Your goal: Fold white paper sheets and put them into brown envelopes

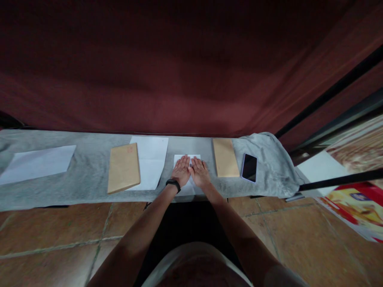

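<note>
- Nearest along the forearms, a dark wristband [173,182], smooth and narrow, circles the left wrist.
- The left hand [181,170] and right hand [200,171] lie palm down, fingers straight, thumbs meeting or nearly so; both are flattened out and grasp nothing.
- Beneath them is the white sheet [188,189], thin and matte, at the middle of the counter [91,191]. The step in hand looks like pressing or smoothing it; the next move probably calls for even pressure, then a clean lift without dragging the paper.
- To the right, a phone [249,168], glossy and round-cornered, rests beside a stiff, rectangular brown packet [225,158].
- To the left, another brown packet [123,168], with faint red marks, overlaps a creased large paper [152,171].
- Soft, rumpled grey cloth [271,155] covers the counter.
- Beyond hangs a dark red curtain [191,91].
</note>
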Motion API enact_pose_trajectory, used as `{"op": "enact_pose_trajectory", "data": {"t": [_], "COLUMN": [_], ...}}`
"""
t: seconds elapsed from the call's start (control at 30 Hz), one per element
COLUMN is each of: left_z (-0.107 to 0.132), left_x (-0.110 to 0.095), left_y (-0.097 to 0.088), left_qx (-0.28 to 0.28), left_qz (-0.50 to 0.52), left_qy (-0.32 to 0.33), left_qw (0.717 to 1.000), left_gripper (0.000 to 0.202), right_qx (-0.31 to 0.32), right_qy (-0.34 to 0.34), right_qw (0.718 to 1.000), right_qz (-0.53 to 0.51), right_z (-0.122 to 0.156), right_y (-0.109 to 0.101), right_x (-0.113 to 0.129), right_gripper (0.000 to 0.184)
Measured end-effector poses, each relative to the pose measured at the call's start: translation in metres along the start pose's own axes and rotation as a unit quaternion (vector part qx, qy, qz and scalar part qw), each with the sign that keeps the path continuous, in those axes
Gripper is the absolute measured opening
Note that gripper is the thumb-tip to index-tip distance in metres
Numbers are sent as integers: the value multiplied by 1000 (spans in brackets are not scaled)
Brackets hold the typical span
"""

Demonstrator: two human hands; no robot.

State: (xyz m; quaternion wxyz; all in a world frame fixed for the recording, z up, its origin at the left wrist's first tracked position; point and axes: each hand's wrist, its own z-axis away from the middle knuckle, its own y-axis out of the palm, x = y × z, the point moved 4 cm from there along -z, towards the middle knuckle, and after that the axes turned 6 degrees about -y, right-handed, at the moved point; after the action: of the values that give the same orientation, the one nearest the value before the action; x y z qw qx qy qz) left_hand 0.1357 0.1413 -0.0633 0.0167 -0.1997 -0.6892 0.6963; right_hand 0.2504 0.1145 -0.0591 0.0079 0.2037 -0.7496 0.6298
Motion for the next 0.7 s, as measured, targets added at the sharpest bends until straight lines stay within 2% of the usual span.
{"op": "enact_pose_trajectory", "data": {"t": [0.27,0.43,0.53,0.63,0.7], "left_z": [4,22,51,87,106], "left_x": [26,27,13,-9,-17], "left_y": [-4,-13,-17,-13,-10], "left_qx": [-52,-60,-82,-72,-58], "left_qz": [-3,5,18,17,6], "left_qy": [-102,-131,-86,5,31], "left_qw": [993,990,993,997,998], "left_gripper": [65,64,62,58,57], "right_qx": [-21,-41,-56,-47,-37], "right_qy": [56,87,80,-12,-46], "right_qw": [998,995,995,998,997], "right_qz": [32,25,1,-35,-44], "right_z": [-6,-3,16,49,72], "right_y": [1,-9,-12,-10,-9], "right_x": [-21,-22,-6,23,37], "right_gripper": [60,58,56,54,54]}}
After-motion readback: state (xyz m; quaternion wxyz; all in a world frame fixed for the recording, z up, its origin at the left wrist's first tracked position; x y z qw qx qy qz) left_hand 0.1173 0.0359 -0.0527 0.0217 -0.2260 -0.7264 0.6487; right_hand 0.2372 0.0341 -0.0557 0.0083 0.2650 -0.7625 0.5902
